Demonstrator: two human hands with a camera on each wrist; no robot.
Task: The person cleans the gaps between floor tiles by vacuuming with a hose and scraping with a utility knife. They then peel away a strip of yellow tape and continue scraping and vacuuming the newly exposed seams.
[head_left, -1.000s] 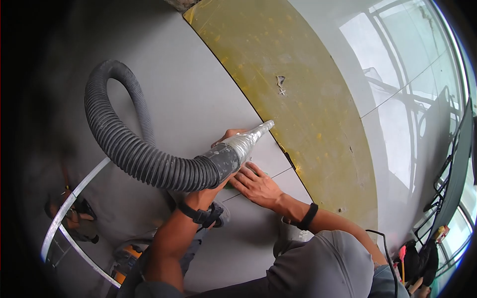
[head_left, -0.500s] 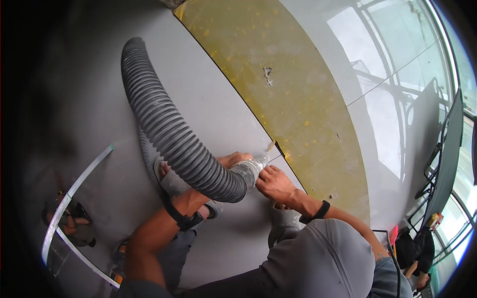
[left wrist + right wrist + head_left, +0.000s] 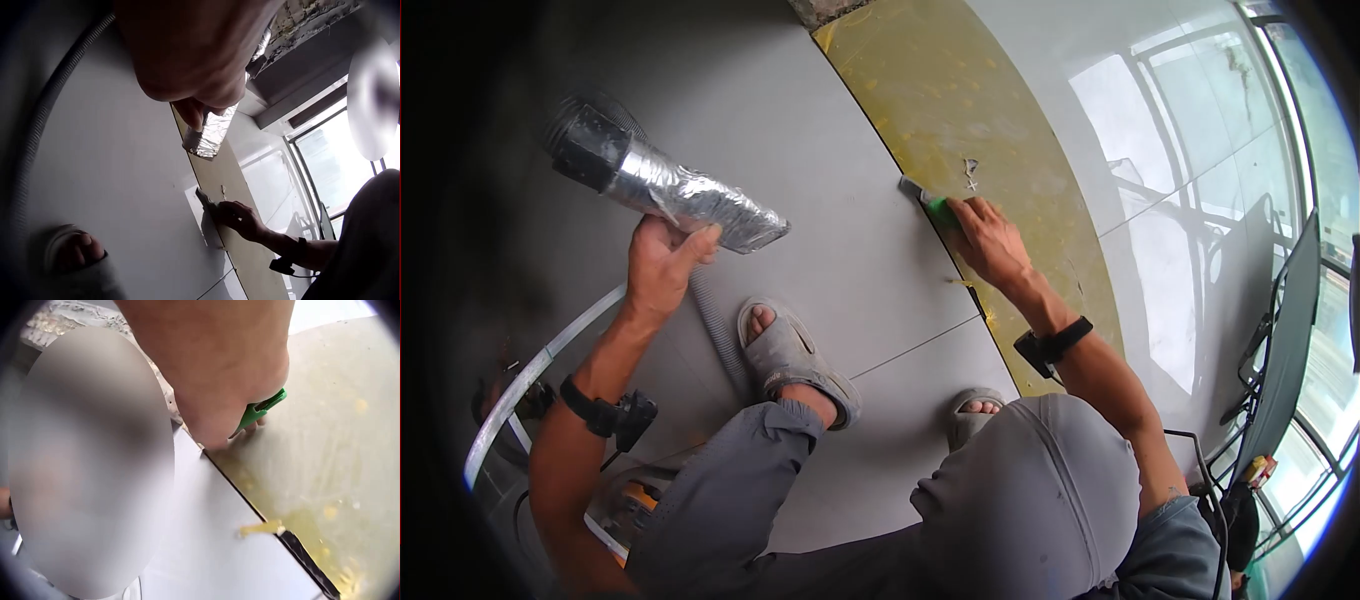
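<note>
My left hand (image 3: 662,270) grips a foil-wrapped nozzle (image 3: 690,200) on a black hose end, held above the grey floor at the left. In the left wrist view the foil nozzle (image 3: 212,134) shows below the left hand (image 3: 194,69). My right hand (image 3: 992,245) holds a green-handled tool (image 3: 940,208), its grey end (image 3: 912,188) at the dark seam between the grey tiles and the yellow-green strip (image 3: 1040,230). The green handle (image 3: 253,415) sticks out beneath the right hand (image 3: 225,412) in the right wrist view. A yellow piece (image 3: 262,528) lies across the seam.
Two sandalled feet (image 3: 800,360) stand on the tiles (image 3: 880,340). A ribbed hose (image 3: 718,330) runs down behind the left foot. A curved metal bar (image 3: 540,370) is at the left, a dark rack (image 3: 1290,340) at the right, and glossy tiles (image 3: 1100,180) lie past the strip.
The left hand has carried the nozzle from the seam to the upper left. The right hand has moved up along the seam, and the green tool now shows clearly in it.
</note>
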